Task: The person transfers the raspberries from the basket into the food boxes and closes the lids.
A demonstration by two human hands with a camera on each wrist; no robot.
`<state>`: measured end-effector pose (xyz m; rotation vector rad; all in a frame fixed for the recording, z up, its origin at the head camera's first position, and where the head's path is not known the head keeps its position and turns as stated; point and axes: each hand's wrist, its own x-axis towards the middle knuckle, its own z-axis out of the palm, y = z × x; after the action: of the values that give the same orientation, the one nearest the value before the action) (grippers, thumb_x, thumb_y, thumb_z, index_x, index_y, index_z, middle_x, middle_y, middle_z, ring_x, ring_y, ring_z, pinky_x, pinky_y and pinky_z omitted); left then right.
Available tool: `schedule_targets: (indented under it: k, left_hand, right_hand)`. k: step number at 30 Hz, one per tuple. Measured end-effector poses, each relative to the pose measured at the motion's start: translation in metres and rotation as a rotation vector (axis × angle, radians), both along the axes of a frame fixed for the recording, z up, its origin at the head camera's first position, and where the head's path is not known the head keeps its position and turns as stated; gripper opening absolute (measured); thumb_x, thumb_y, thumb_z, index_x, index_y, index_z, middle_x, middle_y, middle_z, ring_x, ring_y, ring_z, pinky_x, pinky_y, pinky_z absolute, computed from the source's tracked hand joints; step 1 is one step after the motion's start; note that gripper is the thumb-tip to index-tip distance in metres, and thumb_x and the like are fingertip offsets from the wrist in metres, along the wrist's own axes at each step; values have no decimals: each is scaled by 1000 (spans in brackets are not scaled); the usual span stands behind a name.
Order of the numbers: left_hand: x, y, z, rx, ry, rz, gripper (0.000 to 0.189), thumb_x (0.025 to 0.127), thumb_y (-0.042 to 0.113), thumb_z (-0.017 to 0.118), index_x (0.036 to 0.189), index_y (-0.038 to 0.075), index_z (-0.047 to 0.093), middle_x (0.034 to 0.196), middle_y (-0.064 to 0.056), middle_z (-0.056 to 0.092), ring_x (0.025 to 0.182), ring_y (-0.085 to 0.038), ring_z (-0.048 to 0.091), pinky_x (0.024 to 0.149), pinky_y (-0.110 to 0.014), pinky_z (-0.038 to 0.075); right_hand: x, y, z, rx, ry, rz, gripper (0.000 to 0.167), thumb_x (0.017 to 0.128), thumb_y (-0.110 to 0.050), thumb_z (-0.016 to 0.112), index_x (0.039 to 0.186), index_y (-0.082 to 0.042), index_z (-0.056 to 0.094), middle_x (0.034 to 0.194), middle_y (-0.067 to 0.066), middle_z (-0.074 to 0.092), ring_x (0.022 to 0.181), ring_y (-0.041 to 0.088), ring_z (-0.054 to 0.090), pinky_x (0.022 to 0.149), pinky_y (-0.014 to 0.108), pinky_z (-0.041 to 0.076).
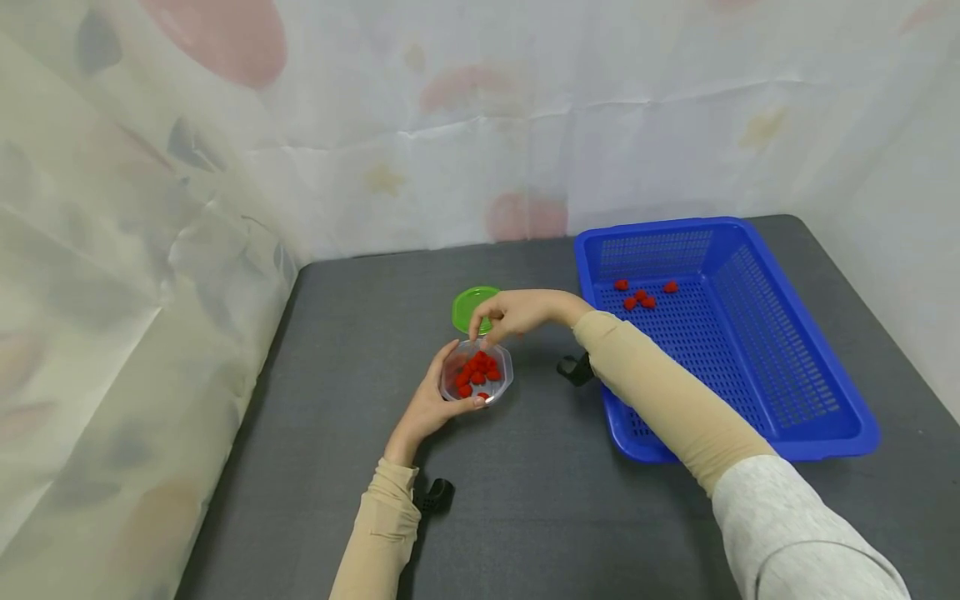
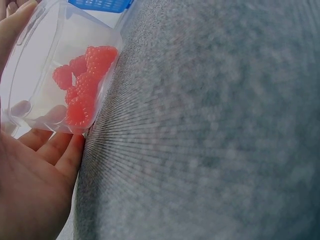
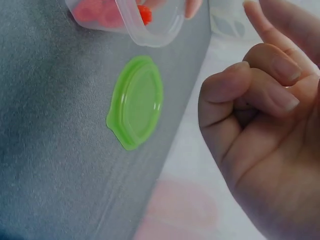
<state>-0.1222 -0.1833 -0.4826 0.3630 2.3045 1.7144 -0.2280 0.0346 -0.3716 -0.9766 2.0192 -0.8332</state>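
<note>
My left hand [image 1: 426,410] grips a clear plastic tub [image 1: 508,367] by its sides, thumb at the near side and fingers around the far left. Several red raspberries [image 1: 478,367] lie inside; the left wrist view shows these raspberries [image 2: 86,87] heaped against the bottom of the tilted tub [image 2: 75,30]. Over the tub's far rim hangs my right hand [image 1: 521,314], fingertips down. In the right wrist view, that hand [image 3: 265,120] has its thumb and index finger apart with nothing seen between them, and its other fingers bent toward the palm.
A green lid [image 1: 463,310] lies on the grey table [image 1: 330,375] just behind the tub. To the right stands a large blue plastic basket [image 1: 802,367], with several raspberries [image 1: 641,297] near its back left. My right forearm crosses its near left side. Patterned curtains hang behind and left.
</note>
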Motion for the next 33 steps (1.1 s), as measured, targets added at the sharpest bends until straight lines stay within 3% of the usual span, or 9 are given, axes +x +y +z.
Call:
schedule_targets:
  k: [7,11,20,27,33]
  left_hand:
    - [6,4,18,-2,-10,2,95,75,8,77,148,12,16,146,-18,36,134,-35,37,111,-51,27]
    - [6,5,19,-1,2,1,95,75,8,76,148,8,16,145,-20,37,133,-36,38,111,-52,27]
    - [8,4,19,-24,-4,20,94,74,8,77,148,14,19,145,-20,36,134,-35,36,112,-51,25]
    - [8,4,18,-39,-1,25,94,74,10,78,148,13,20,145,-19,37,135,-35,35,113,-51,24]
    - [8,3,19,-45,2,29,94,74,10,78,148,14,20,145,-19,37,135,-34,35,113,-50,24]
  right_hand:
    - [3,11,11,-54,13,-67,26,90,-29,61,114,-18,61,68,-2,44,59,13,37,58,28,37]
    - [4,21,17,-73,27,-101,23,90,-30,61,112,-23,61,67,-2,43,60,13,37,61,27,36]
    - [1,52,28,-181,-20,-225,24,90,-32,60,112,-21,61,62,-2,40,52,13,30,55,28,34]
    - [2,88,31,-233,-19,-332,25,90,-34,60,110,-19,62,68,2,42,62,26,33,61,31,36]
    - [4,114,26,-224,1,-445,26,90,-34,60,110,-17,61,76,3,45,64,16,38,63,30,37]
